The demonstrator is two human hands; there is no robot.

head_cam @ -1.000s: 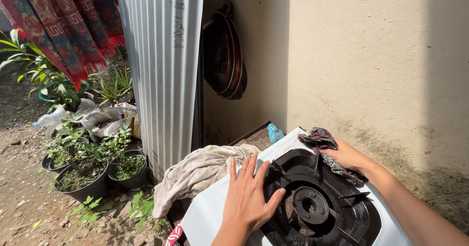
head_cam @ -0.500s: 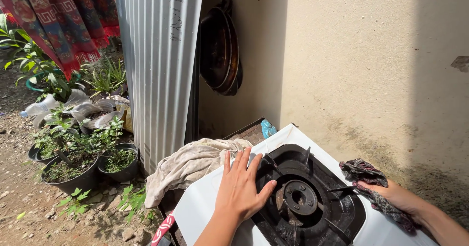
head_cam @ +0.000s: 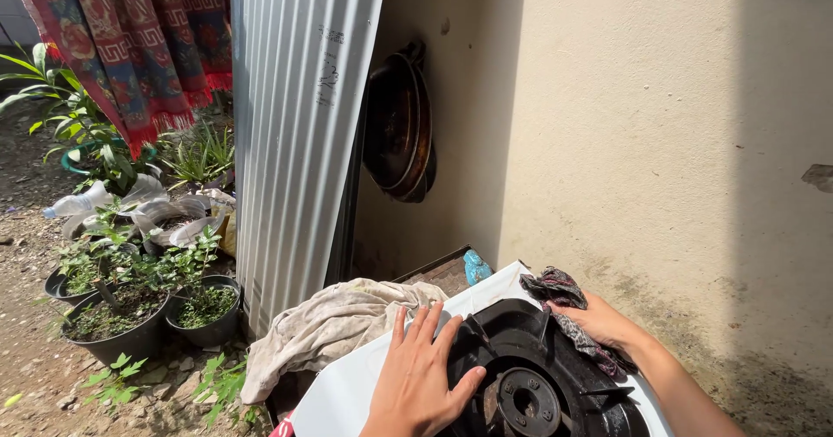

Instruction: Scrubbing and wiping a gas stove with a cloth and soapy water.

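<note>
A white single-burner gas stove [head_cam: 347, 394] with a black burner well [head_cam: 529, 376] lies low in the head view. My left hand [head_cam: 416, 376] rests flat on its white top beside the burner, fingers spread, holding nothing. My right hand [head_cam: 599, 322] presses a dark patterned rag [head_cam: 564, 294] against the stove's far back corner, next to the beige wall.
A dirty pale cloth [head_cam: 334, 324] lies bunched left of the stove. Dark pans [head_cam: 399, 129] hang on the wall beside a corrugated metal sheet [head_cam: 299, 124]. Potted plants [head_cam: 130, 302] stand on the dirt at left. A small blue object [head_cam: 475, 268] sits behind the stove.
My right hand has slid the rag from the stove's right edge back up to its far corner. My left hand has stayed flat on the stove.
</note>
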